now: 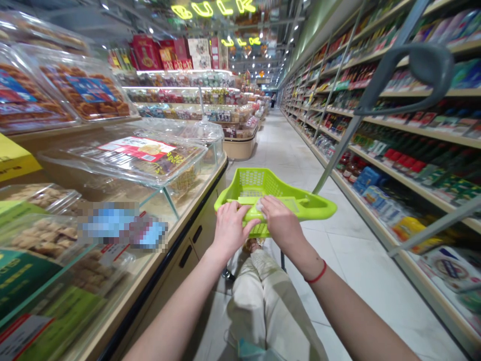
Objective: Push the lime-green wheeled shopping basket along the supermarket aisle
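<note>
A bright green shopping cart (259, 181) with a perforated basket stands directly in front of me. My left hand (233, 224) is closed over the left part of its green handle, thumb pointing right along it. My right hand (280, 220) rests closed on the handle's middle, close beside the left thumb. A small whitish patch shows at the right fingertips; whether it is a wad of tissue or glare I cannot tell. A red string bracelet (318, 272) circles my right wrist. The basket's visible inside holds nothing I can make out.
To the left, a wooden display counter (203, 213) with glass dividers carries clear plastic food boxes (150, 155). Tall shelves (413, 120) of packaged goods line the right, with a grey metal frame (338, 150) before them. A tiled aisle (268, 135) runs ahead past a round-ended display (240, 148).
</note>
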`<control>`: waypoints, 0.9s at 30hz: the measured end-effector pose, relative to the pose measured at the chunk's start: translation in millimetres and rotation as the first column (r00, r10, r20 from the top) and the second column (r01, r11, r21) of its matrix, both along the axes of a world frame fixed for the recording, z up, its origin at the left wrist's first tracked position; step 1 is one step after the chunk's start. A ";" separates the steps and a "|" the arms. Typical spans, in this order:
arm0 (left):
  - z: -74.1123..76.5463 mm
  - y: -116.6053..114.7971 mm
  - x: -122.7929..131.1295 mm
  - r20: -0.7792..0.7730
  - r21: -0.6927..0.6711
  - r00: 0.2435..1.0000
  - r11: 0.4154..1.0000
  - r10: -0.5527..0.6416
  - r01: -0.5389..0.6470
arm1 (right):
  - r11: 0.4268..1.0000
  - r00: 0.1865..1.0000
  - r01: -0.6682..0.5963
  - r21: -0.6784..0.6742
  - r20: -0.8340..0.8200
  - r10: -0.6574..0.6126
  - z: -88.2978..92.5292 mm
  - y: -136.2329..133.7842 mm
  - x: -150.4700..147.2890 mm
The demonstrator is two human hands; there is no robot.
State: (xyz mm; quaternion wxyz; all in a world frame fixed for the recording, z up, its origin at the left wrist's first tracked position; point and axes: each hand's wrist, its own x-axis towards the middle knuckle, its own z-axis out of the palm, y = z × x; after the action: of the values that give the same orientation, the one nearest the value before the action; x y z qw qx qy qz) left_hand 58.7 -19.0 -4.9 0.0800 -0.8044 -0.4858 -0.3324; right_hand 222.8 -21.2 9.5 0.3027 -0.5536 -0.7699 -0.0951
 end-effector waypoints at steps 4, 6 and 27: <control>-1.3 1.7 -0.8 0.004 -0.001 1.000 1.000 0.005 -0.005 | 0.948 0.991 0.133 -0.289 0.071 -0.117 32.3 26.9 -0.2; -1.5 1.9 -1.0 0.005 0.002 1.000 1.000 0.006 -0.006 | 0.897 0.975 0.216 -0.385 0.131 -0.179 43.1 39.0 0.5; 2.9 -1.0 -2.6 0.017 -0.023 1.000 1.000 -0.007 0.008 | 0.994 0.999 -0.041 0.101 -0.009 0.042 -23.6 -27.8 48.8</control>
State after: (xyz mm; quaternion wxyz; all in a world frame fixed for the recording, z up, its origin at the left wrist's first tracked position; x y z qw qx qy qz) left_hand 56.1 -20.0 -1.9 0.0655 -0.8044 -0.4871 -0.3338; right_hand 271.6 -49.0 -14.1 0.3364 -0.5219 -0.7739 -0.1246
